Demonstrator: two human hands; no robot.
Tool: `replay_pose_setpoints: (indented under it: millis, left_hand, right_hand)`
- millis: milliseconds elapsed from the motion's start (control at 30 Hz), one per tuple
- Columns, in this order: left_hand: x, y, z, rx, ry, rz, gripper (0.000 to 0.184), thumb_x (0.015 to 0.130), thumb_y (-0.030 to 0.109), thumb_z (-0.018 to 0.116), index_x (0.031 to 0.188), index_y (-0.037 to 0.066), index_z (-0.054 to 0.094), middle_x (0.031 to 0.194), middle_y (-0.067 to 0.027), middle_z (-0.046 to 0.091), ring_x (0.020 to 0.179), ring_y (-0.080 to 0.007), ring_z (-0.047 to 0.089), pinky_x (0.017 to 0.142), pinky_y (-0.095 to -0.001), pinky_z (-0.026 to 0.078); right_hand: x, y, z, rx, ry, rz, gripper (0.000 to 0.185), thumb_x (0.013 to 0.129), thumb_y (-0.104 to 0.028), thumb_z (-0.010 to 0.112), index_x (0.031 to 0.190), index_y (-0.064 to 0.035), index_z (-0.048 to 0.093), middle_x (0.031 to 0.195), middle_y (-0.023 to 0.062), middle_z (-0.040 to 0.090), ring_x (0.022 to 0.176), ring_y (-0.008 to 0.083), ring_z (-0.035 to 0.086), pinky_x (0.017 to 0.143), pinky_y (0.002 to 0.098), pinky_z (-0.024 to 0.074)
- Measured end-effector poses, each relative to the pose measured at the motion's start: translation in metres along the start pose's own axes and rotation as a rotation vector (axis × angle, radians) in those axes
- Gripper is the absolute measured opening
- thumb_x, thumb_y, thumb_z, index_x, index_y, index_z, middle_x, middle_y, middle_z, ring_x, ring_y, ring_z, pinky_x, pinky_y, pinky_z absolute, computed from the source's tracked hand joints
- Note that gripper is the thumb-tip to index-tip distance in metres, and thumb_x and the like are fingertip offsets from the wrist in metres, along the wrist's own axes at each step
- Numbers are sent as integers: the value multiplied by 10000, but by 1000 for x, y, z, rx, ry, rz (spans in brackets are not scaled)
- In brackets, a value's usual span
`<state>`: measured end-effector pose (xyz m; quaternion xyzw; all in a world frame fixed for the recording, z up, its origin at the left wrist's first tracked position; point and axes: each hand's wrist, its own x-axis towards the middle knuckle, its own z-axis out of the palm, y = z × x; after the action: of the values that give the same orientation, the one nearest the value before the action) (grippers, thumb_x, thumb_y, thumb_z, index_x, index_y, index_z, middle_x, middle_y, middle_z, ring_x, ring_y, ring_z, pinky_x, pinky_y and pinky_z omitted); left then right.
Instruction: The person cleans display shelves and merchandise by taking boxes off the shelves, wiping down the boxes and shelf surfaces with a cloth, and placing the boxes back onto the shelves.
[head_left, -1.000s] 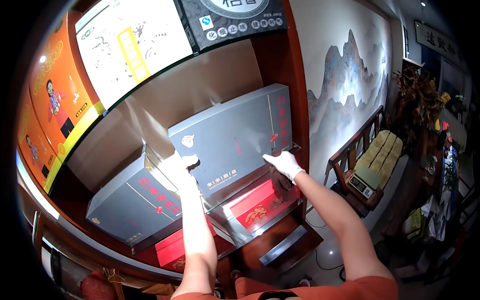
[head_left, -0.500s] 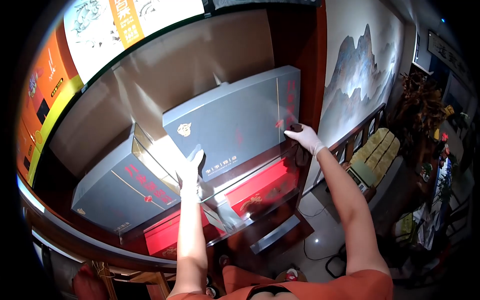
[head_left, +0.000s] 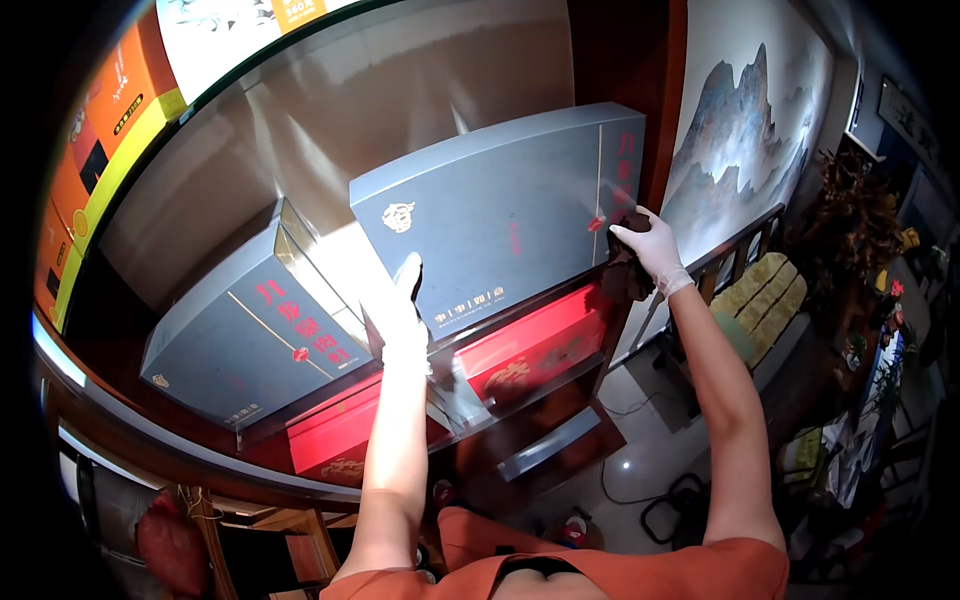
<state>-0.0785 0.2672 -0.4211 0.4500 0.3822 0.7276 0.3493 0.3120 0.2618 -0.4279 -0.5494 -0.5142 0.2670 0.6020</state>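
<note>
A large grey gift box (head_left: 490, 230) with red characters and a gold emblem stands tilted on the shelf. My left hand (head_left: 398, 305), in a white glove, grips its lower left edge; glare hides part of the fingers. My right hand (head_left: 655, 252), also gloved, has its fingers closed on a dark brown cloth (head_left: 628, 268). That cloth lies against the box's right end, near the red characters. A second grey gift box (head_left: 255, 335) of the same design stands to the left of my left hand.
Red boxes (head_left: 530, 345) sit below the grey ones, behind a glass edge. Orange boxes (head_left: 120, 80) stand at the upper left. A dark wooden post (head_left: 625, 60) bounds the shelf on the right. Beyond it are a mountain mural (head_left: 735, 130) and a cushioned seat (head_left: 765, 300).
My right hand and the cloth have moved up from the box's lower right corner onto its right end. The whole view has shifted slightly. My left hand keeps its hold on the box.
</note>
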Motion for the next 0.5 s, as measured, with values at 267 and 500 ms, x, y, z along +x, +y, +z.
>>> replay_pose_setpoints:
  millis: [267,500]
  left_hand:
    - [21,-15,-3,67,-35,137,545,807,191,771,1258,-31,560,1126,-127,665,994,-182,604,880,-285,491]
    - [68,60,3,440,-109,362,507,782,337,787,1158,25,651,1207,-128,619,984,-192,634,865,-282,498]
  right_hand:
    - [-39,-2,7,125,329,82,545,844,-331,742,1167,82,594,1002,93,676,884,163,622,819,290,485]
    - [-30,61,51,-359,473,-393,343,882,-149,604,1176,21,553,1204,226,535,1097,384,529,1013,430,387]
